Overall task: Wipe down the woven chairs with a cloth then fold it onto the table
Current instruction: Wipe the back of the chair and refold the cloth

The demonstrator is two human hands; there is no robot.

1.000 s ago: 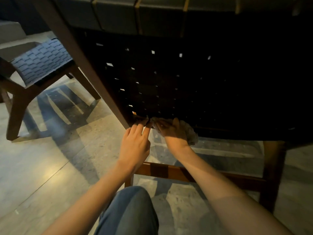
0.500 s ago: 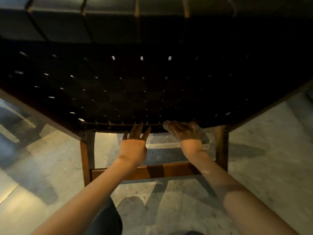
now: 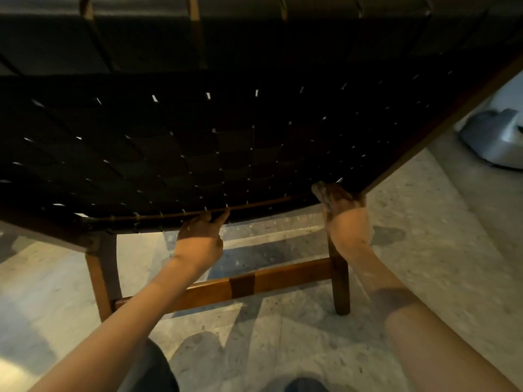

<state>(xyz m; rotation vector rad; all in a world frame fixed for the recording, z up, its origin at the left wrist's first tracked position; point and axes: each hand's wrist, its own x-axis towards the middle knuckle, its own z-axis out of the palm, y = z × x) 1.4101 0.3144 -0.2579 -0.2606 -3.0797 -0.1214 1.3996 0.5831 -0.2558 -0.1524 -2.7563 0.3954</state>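
I see a pale, speckled stone floor (image 3: 424,250) below me. The woven chair (image 3: 198,151) stands on it on brown wooden legs (image 3: 341,287) joined by a crossbar (image 3: 283,278). A blurred grey-white object (image 3: 495,140) lies far right.

Open gap between chair (image 3: 198,154) and crossbar (image 3: 283,278)
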